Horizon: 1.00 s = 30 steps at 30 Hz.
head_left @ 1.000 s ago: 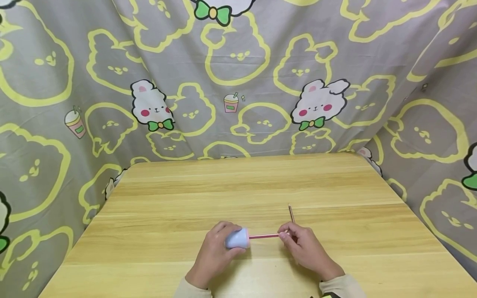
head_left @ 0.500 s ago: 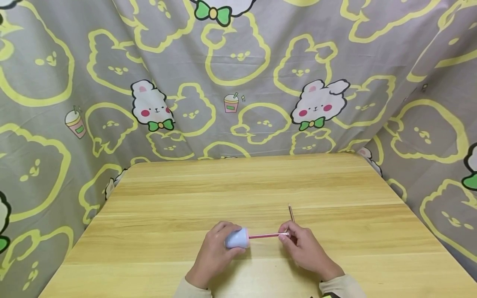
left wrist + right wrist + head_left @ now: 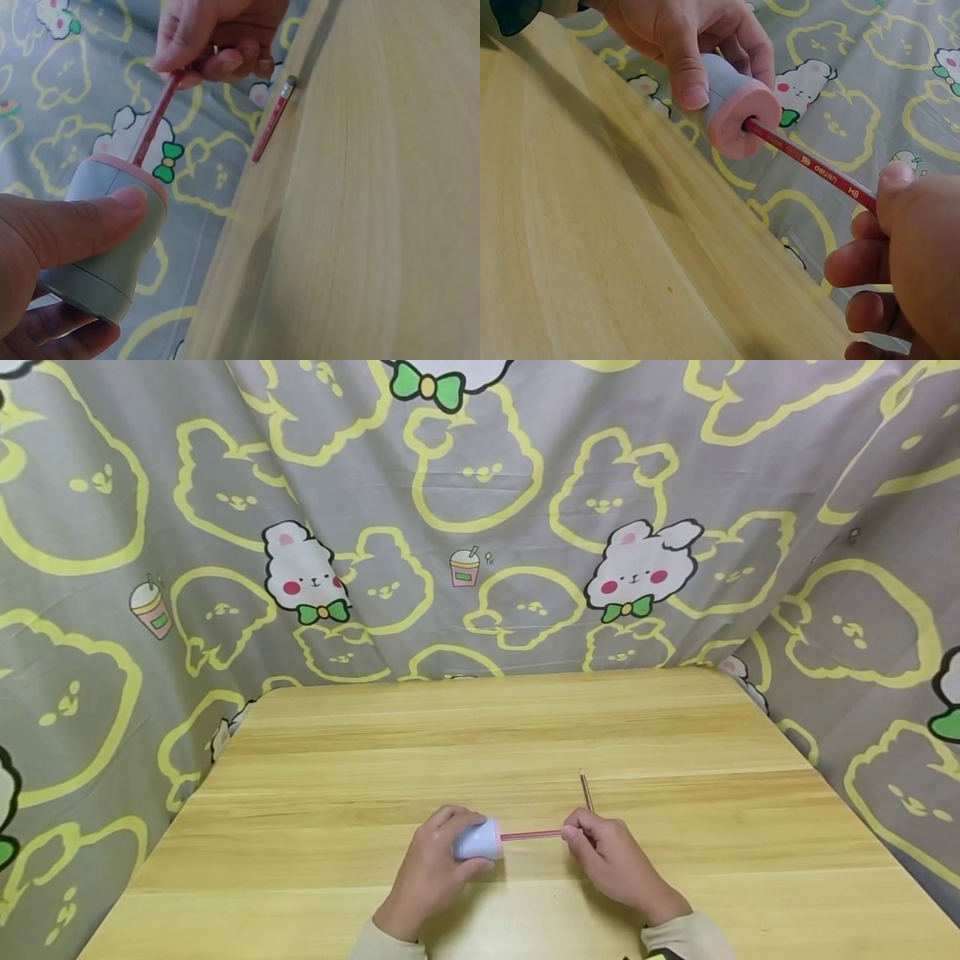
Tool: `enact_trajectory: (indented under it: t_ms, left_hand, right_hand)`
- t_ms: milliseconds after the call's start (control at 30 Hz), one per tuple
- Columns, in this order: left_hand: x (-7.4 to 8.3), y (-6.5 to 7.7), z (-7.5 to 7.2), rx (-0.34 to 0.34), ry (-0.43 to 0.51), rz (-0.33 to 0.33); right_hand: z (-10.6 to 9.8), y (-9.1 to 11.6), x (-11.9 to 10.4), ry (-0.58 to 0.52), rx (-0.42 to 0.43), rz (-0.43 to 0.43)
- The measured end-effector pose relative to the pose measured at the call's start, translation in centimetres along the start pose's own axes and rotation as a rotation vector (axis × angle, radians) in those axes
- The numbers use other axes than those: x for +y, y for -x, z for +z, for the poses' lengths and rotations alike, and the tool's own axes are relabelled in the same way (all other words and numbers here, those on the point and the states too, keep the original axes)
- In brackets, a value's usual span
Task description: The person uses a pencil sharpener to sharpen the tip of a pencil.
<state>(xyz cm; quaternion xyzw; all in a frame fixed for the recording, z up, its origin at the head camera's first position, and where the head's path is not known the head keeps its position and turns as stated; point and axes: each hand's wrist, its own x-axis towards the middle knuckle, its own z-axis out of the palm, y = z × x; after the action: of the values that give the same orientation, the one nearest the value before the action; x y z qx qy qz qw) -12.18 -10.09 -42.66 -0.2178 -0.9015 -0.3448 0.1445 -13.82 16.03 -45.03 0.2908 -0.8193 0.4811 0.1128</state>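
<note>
My left hand (image 3: 433, 870) grips a light blue pencil sharpener (image 3: 477, 842), tipped on its side, its pink end facing right. In the left wrist view the thumb presses along the body of the sharpener (image 3: 112, 232). A red pencil (image 3: 814, 166) marked HB runs into the hole in the pink face, so its tip is hidden. The pencil's far end is pinched between thumb and forefinger of my right hand (image 3: 617, 867), which covers it. Beyond the right hand a second pencil (image 3: 587, 790) lies on the table, partly hidden; the left wrist view shows its dark end.
A wooden table (image 3: 360, 760) spreads beneath both hands. Behind it and along its sides hangs a grey curtain (image 3: 525, 510) with yellow outlines and white cartoon animals.
Right fingers have shifted on the pencil: its pale end showed past the fingertips half a second ago and is now covered. The left hand, sharpener and lying pencil have stayed in place.
</note>
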Motion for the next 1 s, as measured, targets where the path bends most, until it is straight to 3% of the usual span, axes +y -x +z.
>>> enact_trajectory:
  t_ms: [333, 700, 1000]
  left_hand:
    - [0.01, -0.03, -0.07, -0.001, -0.001, -0.004]
    - [-0.01, 0.0, -0.07, -0.002, 0.002, -0.005]
    - [-0.02, -0.02, -0.07, -0.005, 0.003, -0.003]
  right_hand:
    - [0.05, -0.02, -0.1, 0.032, 0.04, 0.069]
    - [-0.15, -0.05, -0.19, 0.004, 0.004, 0.007]
    - [-0.06, 0.07, 0.06, 0.022, 0.002, 0.027]
